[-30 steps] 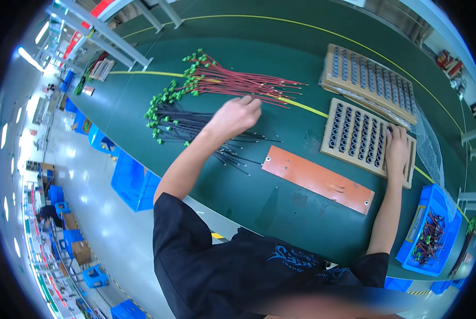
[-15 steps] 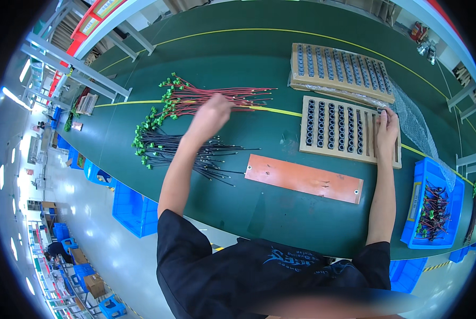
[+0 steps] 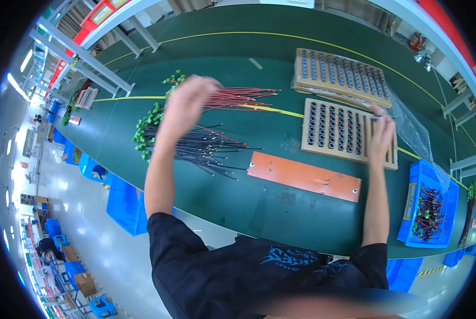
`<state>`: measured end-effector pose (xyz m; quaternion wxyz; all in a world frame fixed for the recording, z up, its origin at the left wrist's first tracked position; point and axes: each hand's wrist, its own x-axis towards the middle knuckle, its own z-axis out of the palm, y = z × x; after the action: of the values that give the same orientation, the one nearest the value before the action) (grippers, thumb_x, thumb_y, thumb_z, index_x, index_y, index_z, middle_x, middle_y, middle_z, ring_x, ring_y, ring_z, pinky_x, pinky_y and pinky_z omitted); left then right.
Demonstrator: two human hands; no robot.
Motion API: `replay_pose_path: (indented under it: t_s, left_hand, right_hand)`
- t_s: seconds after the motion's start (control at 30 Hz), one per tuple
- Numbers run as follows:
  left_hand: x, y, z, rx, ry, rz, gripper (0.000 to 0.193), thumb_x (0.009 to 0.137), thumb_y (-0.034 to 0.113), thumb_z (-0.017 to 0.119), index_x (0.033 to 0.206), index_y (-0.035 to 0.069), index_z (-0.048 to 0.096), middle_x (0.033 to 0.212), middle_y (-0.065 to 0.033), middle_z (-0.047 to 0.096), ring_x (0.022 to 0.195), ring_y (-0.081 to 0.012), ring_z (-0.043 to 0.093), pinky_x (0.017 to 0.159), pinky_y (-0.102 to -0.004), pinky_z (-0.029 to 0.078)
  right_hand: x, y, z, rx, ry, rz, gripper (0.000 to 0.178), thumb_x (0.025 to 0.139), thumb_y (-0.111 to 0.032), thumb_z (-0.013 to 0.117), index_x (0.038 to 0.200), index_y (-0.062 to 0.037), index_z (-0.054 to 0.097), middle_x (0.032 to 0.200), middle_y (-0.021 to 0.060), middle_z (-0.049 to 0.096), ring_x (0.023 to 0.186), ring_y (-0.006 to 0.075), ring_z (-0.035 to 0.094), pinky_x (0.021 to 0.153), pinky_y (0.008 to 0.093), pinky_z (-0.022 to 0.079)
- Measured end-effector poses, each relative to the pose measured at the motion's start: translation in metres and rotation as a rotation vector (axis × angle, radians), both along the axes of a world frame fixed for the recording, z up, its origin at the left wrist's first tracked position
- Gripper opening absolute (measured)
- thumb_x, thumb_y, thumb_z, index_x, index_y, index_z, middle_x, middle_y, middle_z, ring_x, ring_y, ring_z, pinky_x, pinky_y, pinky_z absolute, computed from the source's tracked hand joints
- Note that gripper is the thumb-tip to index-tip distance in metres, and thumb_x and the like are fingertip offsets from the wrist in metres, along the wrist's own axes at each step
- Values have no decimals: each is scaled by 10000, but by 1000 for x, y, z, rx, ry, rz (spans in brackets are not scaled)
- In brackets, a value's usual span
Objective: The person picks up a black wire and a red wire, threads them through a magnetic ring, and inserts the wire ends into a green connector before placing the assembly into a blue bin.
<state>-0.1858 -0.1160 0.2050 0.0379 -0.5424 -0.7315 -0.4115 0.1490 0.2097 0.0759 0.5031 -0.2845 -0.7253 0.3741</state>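
Note:
My left hand [image 3: 191,98], smeared by motion, is over the bundle of red wires [image 3: 243,97] with green connectors at one end. A single red wire [image 3: 222,135] runs out from beside my left wrist, across the black wires [image 3: 200,151]; whether my fingers hold it is hidden by the blur. My right hand [image 3: 382,133] is over the right end of the near cardboard tray [image 3: 315,150], its fingers pinched on a small dark cylindrical part [image 3: 376,118]. Rows of similar black ring-shaped parts [image 3: 332,125] stand in that tray, left of bare slots.
Behind is a second filled tray [image 3: 341,94] with clear bubble wrap [image 3: 416,135]. An orange-brown strip [image 3: 304,176] lies nearer me on the green table [image 3: 270,218]. At right, a blue bin [image 3: 448,212] holds wired pieces. Metal frame legs [image 3: 102,80] rise at the left.
My left hand has moved left and slightly up across the red wires. A red wire now lies over the black bundle. My right hand has shifted slightly down with its fingers still pinched.

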Motion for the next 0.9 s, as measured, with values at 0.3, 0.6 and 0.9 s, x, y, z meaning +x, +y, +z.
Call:
replay_pose_path:
  t_s: [0.3, 0.6, 0.9]
  left_hand:
    - [103, 110, -78, -152, -94, -484, 131, 972, 109, 643, 1005, -9, 690, 854, -138, 649, 769, -310, 640, 694, -393, 505]
    - [136, 131, -110, -146, -199, -581, 139, 952, 128, 653, 1009, 9, 694, 871, -160, 631, 807, -375, 639, 713, -453, 515]
    - [138, 129, -123, -62, -239, -516, 139, 919, 111, 705, 894, -26, 692, 787, -144, 602, 726, -321, 621, 654, -420, 497]
  right_hand:
    - [-51, -84, 29, -41, 164, 602, 178, 1105, -214, 387, 1166, -49, 415, 1525, 244, 447, 1454, 336, 384, 1185, 443, 286]
    - [-40, -99, -22, -172, 63, 437, 263, 1096, -314, 434, 1162, -66, 488, 1372, 145, 506, 1260, 210, 464, 1070, 373, 370]
    - [-33, -99, -34, -195, 165, 243, 249, 1097, -269, 436, 1172, -40, 498, 1269, 123, 491, 1106, 176, 490, 967, 337, 424]
